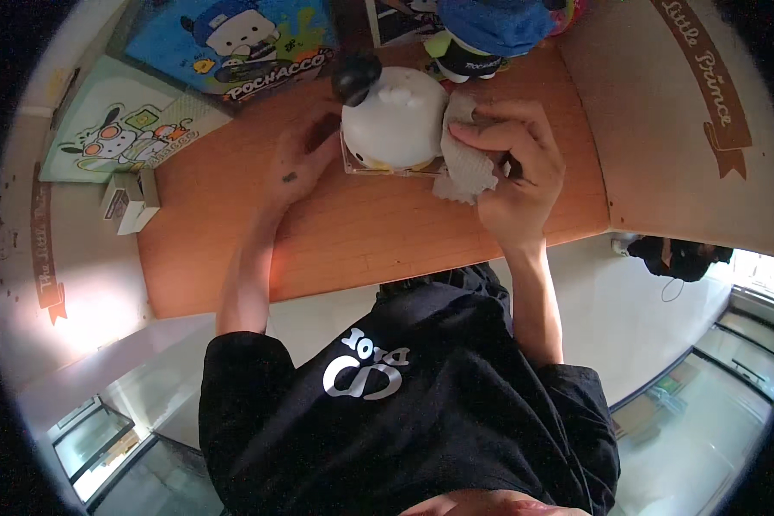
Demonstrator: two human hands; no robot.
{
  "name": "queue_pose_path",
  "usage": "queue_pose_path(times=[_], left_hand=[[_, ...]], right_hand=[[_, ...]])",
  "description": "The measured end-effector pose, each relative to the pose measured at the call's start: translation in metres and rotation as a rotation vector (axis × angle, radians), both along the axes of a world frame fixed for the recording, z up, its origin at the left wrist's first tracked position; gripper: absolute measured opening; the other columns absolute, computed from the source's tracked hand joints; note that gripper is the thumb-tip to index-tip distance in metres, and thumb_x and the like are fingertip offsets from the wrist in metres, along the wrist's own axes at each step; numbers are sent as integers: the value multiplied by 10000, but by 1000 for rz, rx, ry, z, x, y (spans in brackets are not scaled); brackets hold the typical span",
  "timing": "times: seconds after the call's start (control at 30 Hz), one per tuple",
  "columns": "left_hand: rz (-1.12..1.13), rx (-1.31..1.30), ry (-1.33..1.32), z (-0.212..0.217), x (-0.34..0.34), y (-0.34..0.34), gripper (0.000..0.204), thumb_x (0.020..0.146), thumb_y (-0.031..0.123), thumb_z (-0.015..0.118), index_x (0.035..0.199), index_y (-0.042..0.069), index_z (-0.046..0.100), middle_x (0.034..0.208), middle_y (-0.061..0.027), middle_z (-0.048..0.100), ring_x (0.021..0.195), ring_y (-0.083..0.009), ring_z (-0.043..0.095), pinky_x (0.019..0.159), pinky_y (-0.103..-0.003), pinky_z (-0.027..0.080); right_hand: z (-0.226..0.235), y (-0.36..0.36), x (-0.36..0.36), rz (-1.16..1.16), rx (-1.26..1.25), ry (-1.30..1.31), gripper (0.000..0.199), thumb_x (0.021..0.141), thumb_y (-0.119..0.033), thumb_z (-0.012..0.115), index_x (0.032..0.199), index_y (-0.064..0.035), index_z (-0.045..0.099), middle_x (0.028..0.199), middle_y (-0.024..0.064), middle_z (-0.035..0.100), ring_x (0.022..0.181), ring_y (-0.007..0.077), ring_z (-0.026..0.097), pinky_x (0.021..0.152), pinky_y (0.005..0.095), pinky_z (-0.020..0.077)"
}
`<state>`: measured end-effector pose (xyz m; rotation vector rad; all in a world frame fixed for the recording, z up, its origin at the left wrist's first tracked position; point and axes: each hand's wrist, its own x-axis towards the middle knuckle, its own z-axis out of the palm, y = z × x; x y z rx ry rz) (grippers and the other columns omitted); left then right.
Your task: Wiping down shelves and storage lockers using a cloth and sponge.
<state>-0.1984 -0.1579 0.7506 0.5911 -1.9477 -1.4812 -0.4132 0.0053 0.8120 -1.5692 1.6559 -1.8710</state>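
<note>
A round white character figurine with a black ear stands on the wooden shelf board, on a clear boxy base. My left hand steadies it from the left, its thumb and fingers curved against the figurine's side; some fingertips are hidden behind the ear. In my right hand a crumpled whitish paper tissue is pinched between thumb and fingers. The tissue presses against the figurine's right side and hangs down past the base.
Behind stand a blue cartoon picture panel and a plush toy with a blue hat. At left are a pale green cartoon board and a small white box. Upright side panels flank the wooden surface.
</note>
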Motion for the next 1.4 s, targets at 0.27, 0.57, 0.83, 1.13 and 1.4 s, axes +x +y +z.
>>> queue_pose_path(times=[0.27, 0.57, 0.83, 1.13, 1.4], left_hand=[[115, -32, -29, -5, 2, 3, 339, 971, 45, 631, 1304, -21, 626, 1231, -121, 697, 1015, -188, 626, 937, -308, 503], [78, 138, -227, -9, 17, -6, 473, 960, 45, 638, 1425, -22, 578, 1349, -135, 669, 1107, -199, 638, 998, -303, 496], [206, 240, -314, -9, 5, -6, 435, 976, 59, 648, 1397, -42, 599, 1342, -139, 681, 1158, -196, 633, 1017, -299, 493], [228, 126, -150, -2, 3, 10, 392, 1014, 100, 643, 1369, -64, 614, 1311, -137, 699, 1177, -188, 629, 1031, -302, 494], [183, 192, -186, -35, 12, -14, 369, 1020, 121, 642, 1336, -70, 638, 1282, -137, 707, 1089, -162, 633, 952, -289, 512]], right_hand=[[-15, -5, -3, -32, -206, 53, 332, 681, 134, 764, 924, -85, 817, 1082, 55, 679, 793, 144, 597, 585, 250, 437], [-30, 17, -56, -402, -64, 165, 470, 725, 95, 628, 1142, -74, 764, 1158, 97, 697, 947, 230, 650, 783, 319, 518], [-76, 44, -77, -311, 448, 816, 439, 938, -203, 732, 1355, -85, 661, 1342, 127, 673, 1204, 356, 630, 963, 455, 537], [-51, 67, -56, -393, 478, -55, 319, 938, -119, 723, 1248, -45, 719, 1240, 109, 729, 1065, 270, 694, 837, 359, 566], [-2, 16, -9, -22, 45, -60, 338, 877, -81, 793, 1207, -47, 729, 1127, 108, 733, 906, 227, 709, 756, 284, 566]])
